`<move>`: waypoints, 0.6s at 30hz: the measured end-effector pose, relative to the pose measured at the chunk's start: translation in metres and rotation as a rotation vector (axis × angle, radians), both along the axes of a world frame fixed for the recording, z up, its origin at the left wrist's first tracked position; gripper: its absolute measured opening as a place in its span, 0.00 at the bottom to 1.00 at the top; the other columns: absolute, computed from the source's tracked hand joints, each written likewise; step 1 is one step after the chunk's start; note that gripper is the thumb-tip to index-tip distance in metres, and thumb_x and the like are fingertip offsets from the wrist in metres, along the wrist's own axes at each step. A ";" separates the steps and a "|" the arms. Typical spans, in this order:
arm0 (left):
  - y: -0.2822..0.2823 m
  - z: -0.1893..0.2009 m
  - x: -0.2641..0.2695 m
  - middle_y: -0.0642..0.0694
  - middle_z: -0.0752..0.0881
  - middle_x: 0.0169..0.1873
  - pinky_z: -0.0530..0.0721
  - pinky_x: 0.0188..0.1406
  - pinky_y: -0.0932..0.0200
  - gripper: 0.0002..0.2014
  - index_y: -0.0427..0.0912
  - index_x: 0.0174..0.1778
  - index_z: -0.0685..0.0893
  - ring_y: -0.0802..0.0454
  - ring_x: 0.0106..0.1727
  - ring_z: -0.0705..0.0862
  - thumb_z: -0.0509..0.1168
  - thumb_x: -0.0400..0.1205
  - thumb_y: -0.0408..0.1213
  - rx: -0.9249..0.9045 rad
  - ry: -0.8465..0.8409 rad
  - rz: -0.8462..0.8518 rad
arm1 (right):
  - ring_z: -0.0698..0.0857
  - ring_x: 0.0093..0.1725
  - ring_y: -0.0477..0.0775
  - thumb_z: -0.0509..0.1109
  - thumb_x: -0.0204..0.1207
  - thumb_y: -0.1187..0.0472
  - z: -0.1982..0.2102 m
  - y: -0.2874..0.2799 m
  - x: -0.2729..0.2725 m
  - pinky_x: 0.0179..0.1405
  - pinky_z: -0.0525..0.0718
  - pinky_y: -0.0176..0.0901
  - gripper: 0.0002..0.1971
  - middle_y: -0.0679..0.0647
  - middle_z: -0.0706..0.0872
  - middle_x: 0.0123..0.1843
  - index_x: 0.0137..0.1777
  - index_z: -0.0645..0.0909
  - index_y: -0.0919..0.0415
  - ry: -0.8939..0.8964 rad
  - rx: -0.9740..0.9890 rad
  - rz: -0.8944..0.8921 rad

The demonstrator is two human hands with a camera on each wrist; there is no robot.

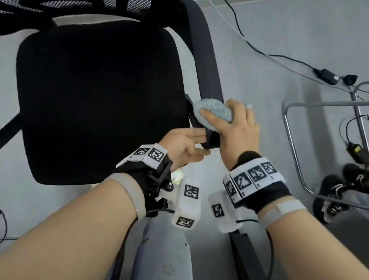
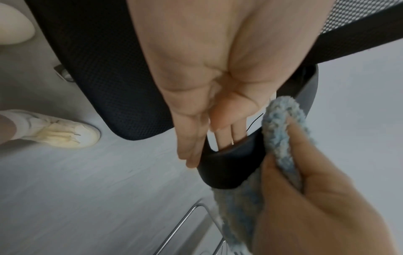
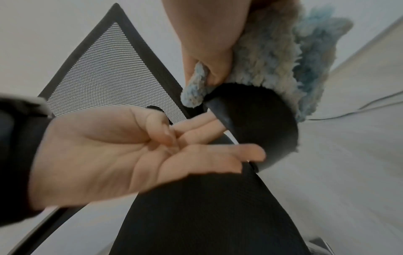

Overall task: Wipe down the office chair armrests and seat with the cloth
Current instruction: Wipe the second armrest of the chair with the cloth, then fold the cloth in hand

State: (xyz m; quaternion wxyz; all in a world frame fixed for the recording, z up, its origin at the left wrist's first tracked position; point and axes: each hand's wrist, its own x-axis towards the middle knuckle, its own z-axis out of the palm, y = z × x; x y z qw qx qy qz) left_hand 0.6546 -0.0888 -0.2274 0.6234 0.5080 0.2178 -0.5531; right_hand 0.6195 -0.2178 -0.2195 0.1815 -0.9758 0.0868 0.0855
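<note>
My right hand grips the fuzzy blue cloth, wrapped over the front end of the armrest. My left hand is flat and open, holding nothing, fingers touching the armrest's rounded tip from the seat's side. The seat lies just left of my left hand, its edge close by. The rest of the armrest runs bare away from my right hand. To my right the floor is open up to a metal frame and some cables.
</note>
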 end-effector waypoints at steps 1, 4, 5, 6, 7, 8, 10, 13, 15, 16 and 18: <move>0.001 0.003 -0.001 0.41 0.83 0.56 0.75 0.65 0.46 0.33 0.37 0.62 0.79 0.39 0.51 0.80 0.42 0.68 0.10 0.004 -0.002 -0.018 | 0.67 0.61 0.61 0.70 0.67 0.68 -0.001 0.002 -0.011 0.49 0.73 0.59 0.27 0.64 0.78 0.65 0.63 0.79 0.40 0.001 0.014 -0.025; 0.007 0.013 -0.002 0.40 0.82 0.57 0.72 0.56 0.50 0.30 0.41 0.62 0.76 0.40 0.52 0.78 0.45 0.72 0.11 -0.013 -0.010 -0.086 | 0.73 0.62 0.68 0.69 0.70 0.71 0.002 0.010 -0.033 0.54 0.74 0.60 0.29 0.63 0.77 0.65 0.64 0.78 0.39 0.067 0.061 -0.087; 0.008 0.016 -0.001 0.38 0.81 0.61 0.73 0.55 0.53 0.31 0.42 0.68 0.73 0.41 0.55 0.77 0.46 0.74 0.11 -0.002 -0.019 -0.097 | 0.73 0.63 0.68 0.68 0.71 0.72 0.004 0.013 -0.039 0.58 0.74 0.61 0.29 0.62 0.76 0.66 0.65 0.78 0.39 0.107 0.103 -0.127; 0.010 0.019 0.001 0.37 0.78 0.66 0.74 0.54 0.56 0.32 0.42 0.73 0.67 0.42 0.60 0.77 0.48 0.75 0.12 0.023 -0.035 -0.093 | 0.73 0.65 0.67 0.66 0.72 0.73 0.007 0.014 -0.043 0.62 0.73 0.61 0.28 0.61 0.75 0.67 0.66 0.77 0.40 0.141 0.161 -0.190; 0.012 0.021 0.004 0.36 0.75 0.70 0.75 0.57 0.57 0.34 0.42 0.77 0.61 0.44 0.67 0.75 0.49 0.76 0.13 0.059 -0.071 -0.092 | 0.72 0.67 0.65 0.64 0.73 0.73 0.011 0.015 -0.048 0.67 0.71 0.62 0.28 0.59 0.75 0.69 0.66 0.77 0.41 0.174 0.218 -0.265; 0.015 0.024 0.006 0.37 0.70 0.74 0.74 0.62 0.56 0.36 0.42 0.79 0.56 0.45 0.73 0.71 0.53 0.76 0.13 0.094 -0.137 -0.123 | 0.72 0.70 0.63 0.63 0.73 0.73 0.019 0.018 -0.052 0.70 0.69 0.61 0.28 0.57 0.75 0.70 0.67 0.77 0.43 0.213 0.266 -0.331; 0.023 0.035 0.013 0.43 0.63 0.78 0.68 0.70 0.56 0.44 0.46 0.81 0.50 0.50 0.78 0.63 0.61 0.72 0.15 0.135 -0.340 -0.305 | 0.74 0.70 0.62 0.63 0.74 0.72 0.037 0.025 -0.061 0.70 0.69 0.57 0.23 0.57 0.78 0.68 0.66 0.77 0.50 0.240 0.315 -0.433; 0.035 0.068 0.017 0.57 0.60 0.75 0.63 0.67 0.67 0.51 0.55 0.80 0.52 0.62 0.75 0.58 0.70 0.67 0.18 0.012 -0.619 -0.585 | 0.81 0.57 0.64 0.61 0.78 0.67 0.069 0.047 -0.077 0.53 0.73 0.42 0.10 0.57 0.82 0.52 0.52 0.71 0.51 0.191 0.418 -0.593; 0.038 0.092 0.012 0.52 0.53 0.81 0.59 0.70 0.69 0.47 0.59 0.76 0.62 0.58 0.81 0.53 0.73 0.66 0.21 -0.097 -0.779 -0.811 | 0.81 0.55 0.61 0.63 0.78 0.67 0.087 0.067 -0.090 0.51 0.73 0.42 0.11 0.56 0.82 0.52 0.47 0.66 0.51 0.141 0.451 -0.630; 0.040 0.101 0.008 0.50 0.52 0.82 0.56 0.74 0.66 0.43 0.58 0.74 0.67 0.55 0.82 0.49 0.74 0.66 0.24 -0.143 -0.847 -0.917 | 0.81 0.55 0.59 0.63 0.77 0.68 0.095 0.077 -0.097 0.54 0.75 0.45 0.11 0.57 0.82 0.55 0.47 0.66 0.52 0.108 0.469 -0.641; 0.045 0.115 -0.004 0.47 0.55 0.82 0.52 0.79 0.58 0.32 0.55 0.65 0.77 0.52 0.83 0.49 0.76 0.66 0.28 -0.209 -0.945 -1.030 | 0.78 0.55 0.56 0.64 0.77 0.69 0.108 0.098 -0.113 0.57 0.73 0.44 0.10 0.58 0.81 0.57 0.48 0.68 0.54 0.022 0.521 -0.693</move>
